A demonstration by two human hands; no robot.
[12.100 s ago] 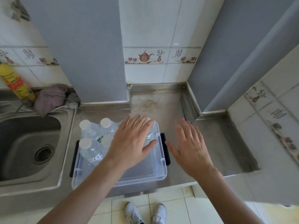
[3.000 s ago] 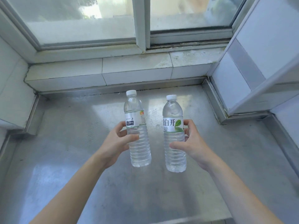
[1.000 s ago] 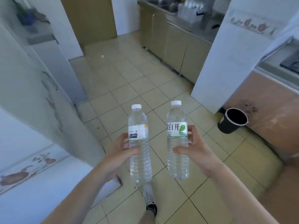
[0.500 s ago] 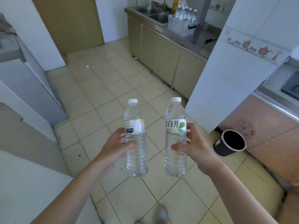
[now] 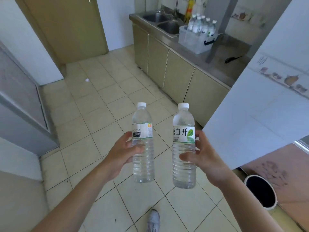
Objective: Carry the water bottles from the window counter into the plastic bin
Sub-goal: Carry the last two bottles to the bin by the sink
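Note:
My left hand grips a clear water bottle with a white cap, upright over the tiled floor. My right hand grips a second clear water bottle with a green-leaf label, also upright. Far ahead, the clear plastic bin stands on the steel counter beside the sink, with several capped bottles standing in it. A black handle shows on the bin's right end.
A double steel sink lies left of the bin, above beige cabinets. A white tiled pillar juts in on the right. A dark round bucket stands on the floor at lower right. A beige door is at the far left.
I have walked nearer to the sink counter, and the bin looks larger. Both hands keep the same hold on their bottles.

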